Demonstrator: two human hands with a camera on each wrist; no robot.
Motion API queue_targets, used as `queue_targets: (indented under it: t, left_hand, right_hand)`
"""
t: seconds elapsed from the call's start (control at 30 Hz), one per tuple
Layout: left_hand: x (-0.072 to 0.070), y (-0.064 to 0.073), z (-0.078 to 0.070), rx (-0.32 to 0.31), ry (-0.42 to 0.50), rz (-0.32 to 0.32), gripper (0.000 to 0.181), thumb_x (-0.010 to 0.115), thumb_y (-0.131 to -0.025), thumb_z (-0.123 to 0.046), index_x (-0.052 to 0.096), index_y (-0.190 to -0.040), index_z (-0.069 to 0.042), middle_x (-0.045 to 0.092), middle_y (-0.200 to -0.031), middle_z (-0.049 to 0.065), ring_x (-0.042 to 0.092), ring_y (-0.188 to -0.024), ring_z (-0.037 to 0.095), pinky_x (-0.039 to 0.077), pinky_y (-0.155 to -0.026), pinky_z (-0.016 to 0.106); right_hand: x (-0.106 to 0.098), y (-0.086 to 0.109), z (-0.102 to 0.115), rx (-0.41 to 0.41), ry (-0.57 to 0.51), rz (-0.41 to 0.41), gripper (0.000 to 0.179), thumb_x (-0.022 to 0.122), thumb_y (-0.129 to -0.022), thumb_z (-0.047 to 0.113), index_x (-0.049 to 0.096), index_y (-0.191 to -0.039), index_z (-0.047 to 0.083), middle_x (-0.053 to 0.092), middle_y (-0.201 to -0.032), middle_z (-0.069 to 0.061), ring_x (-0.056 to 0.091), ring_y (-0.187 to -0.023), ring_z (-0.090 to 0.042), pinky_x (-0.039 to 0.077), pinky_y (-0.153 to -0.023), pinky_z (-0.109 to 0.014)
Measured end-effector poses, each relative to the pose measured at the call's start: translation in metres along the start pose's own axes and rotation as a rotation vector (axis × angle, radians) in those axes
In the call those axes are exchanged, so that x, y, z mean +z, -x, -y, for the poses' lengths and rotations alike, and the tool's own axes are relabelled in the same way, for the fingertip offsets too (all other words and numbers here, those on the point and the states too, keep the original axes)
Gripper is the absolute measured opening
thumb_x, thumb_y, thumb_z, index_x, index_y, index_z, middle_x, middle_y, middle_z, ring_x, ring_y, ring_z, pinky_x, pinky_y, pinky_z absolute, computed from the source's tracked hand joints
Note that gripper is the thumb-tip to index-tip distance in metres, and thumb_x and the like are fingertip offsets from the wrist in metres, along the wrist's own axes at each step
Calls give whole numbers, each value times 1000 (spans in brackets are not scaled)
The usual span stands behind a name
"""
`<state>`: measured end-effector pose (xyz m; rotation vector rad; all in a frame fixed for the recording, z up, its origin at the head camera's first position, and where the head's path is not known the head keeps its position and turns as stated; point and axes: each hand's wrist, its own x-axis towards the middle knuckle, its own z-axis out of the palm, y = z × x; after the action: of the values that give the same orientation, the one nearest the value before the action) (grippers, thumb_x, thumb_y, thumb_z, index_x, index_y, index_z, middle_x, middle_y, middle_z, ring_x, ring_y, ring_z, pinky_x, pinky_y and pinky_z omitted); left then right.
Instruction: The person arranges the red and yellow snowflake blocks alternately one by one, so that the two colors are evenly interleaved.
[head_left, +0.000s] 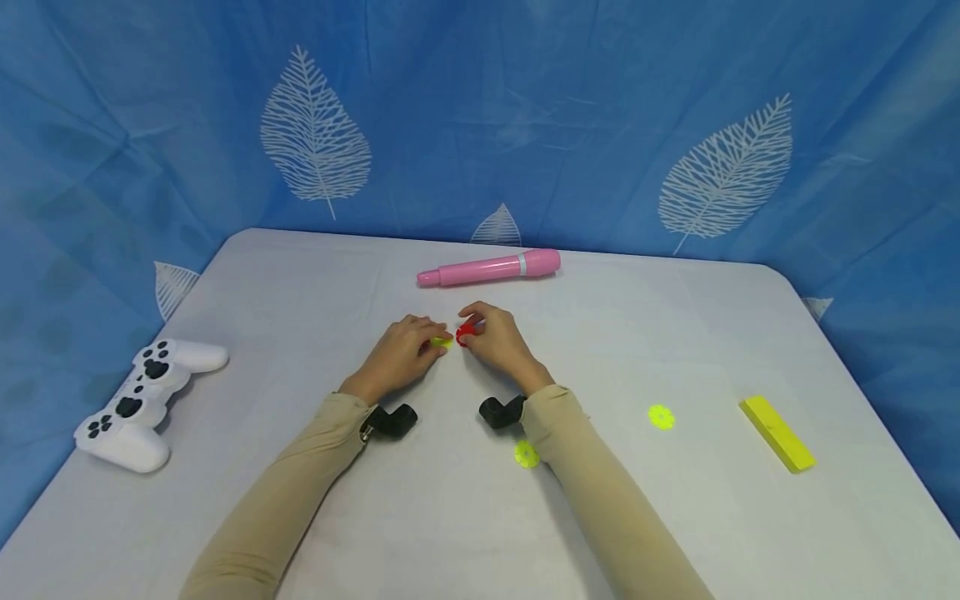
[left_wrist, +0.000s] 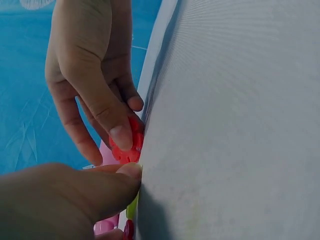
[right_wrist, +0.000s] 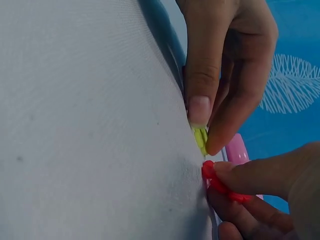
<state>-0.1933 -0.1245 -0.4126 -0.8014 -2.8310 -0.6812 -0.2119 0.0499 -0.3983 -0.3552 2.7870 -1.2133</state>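
1. Blue cloth point(head_left: 510, 108) with white leaf prints fills the background; the frame cuts off its top and sides.
2. White table point(head_left: 360, 533): its near edge lies out of frame.
3. Tan sleeves point(head_left: 277, 500): both are cut off at the bottom of the head view.
4. White game controller point(head_left: 142, 400), whole, at the table's left.
5. Pink microphone point(head_left: 487, 268), beyond the hands; only fragments show in the wrist views.
6. Left hand point(head_left: 401, 354): thumb and fingertip pinch a yellow-green piece, hiding much of it.
7. Right hand point(head_left: 498, 337): thumb and fingers pinch a red piece; some fingertips are hidden behind it.
8. Yellow block point(head_left: 777, 434), at the right.
9. Yellow-green discs point(head_left: 662, 417): one lies clear, another at the right sleeve's edge, possibly partly covered.
10. Red piece point(head_left: 467, 333), near the table's middle, just beside the yellow-green piece point(head_left: 441, 342); whether they touch is unclear.
11. Dark red edge point(left_wrist: 129, 230) by the left hand, too cut off to identify.
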Motion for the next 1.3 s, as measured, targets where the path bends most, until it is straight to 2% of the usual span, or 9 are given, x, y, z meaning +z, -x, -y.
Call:
queue_targets:
  t: [0.27,0.63,0.93,1.3]
  left_hand:
    - [2,0,2,22,5,-19,24,63,-85,-21,68,-105,-10,64,-115,9,56,-104,28,44,-90,46]
    - [4,1,4,30,2,-28,23,63,-84,-20,68,-105,-10,64,-115,9,56,-105,28,44,-92,45]
    - [3,1,4,35,0,-35,23,63,-84,-19,68,-105,-10,65,-113,9,57,-103,27,45,-90,44]
    - [3,0,4,29,-12,-28,23,63,-84,-20,68,-105,-10,64,-115,8,56,-104,27,44,-91,44]
  right_hand:
    - [4,1,2,-4,65,3,31,68,-78,8,62,-108,7,63,-103,-10,59,-83,-18,50,-72,-27]
    - [6,4,2,-59,218,17,39,69,-79,16,61,-116,6,62,-114,-12,56,-96,-20,48,-89,-31]
    - [8,13,6,-116,317,13,43,69,-79,18,58,-120,8,63,-114,-10,55,-96,-21,48,-85,-33]
    - [2,26,7,-164,364,41,41,64,-83,19,56,-121,6,58,-122,-11,53,-114,-25,41,-100,-37]
